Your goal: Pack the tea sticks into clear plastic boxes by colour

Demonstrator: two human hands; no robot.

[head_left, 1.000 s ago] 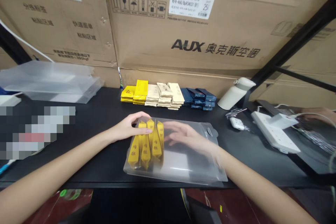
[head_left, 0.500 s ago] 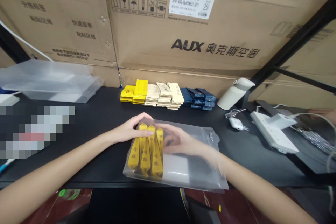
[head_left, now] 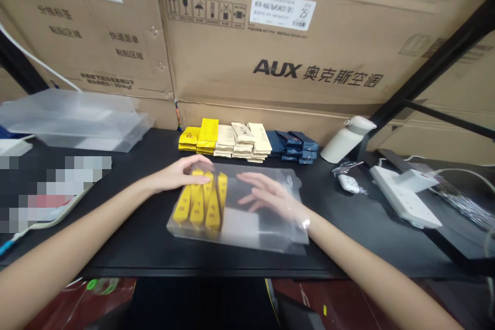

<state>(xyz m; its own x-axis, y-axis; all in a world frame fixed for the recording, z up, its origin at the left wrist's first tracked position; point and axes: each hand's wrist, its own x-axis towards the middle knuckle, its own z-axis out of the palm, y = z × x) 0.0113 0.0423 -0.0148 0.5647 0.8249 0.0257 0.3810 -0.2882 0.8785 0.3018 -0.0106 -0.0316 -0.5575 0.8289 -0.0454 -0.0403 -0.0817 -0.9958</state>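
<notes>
A translucent plastic pouch (head_left: 266, 234) lies on the black table in front of me, its opening toward the right. Inside its left part several yellow packets (head_left: 196, 209) with printed characters stand side by side. My left hand (head_left: 189, 172) grips the pouch's upper left edge, thumb over the tops of the packets and fingers behind. Through the film I see my right hand (head_left: 268, 193) inside the pouch, fingers spread and holding nothing, apart from the packets. A pale rectangle (head_left: 242, 225) shows through the pouch to the right of the packets; whether it is a card I cannot tell.
Behind the pouch sit stacks of yellow packets (head_left: 208, 133), cream packets (head_left: 226, 139) and dark blue packets (head_left: 294, 144). To the right are a white bottle (head_left: 344, 139), an earphone case (head_left: 348, 183) and a power strip (head_left: 406, 198). More translucent pouches (head_left: 77, 118) lie left. Cardboard boxes (head_left: 328, 31) stand behind.
The pouch has shifted left and away from me, along with my left hand. My right hand has drawn back from the packets inside the pouch and its fingers have spread.
</notes>
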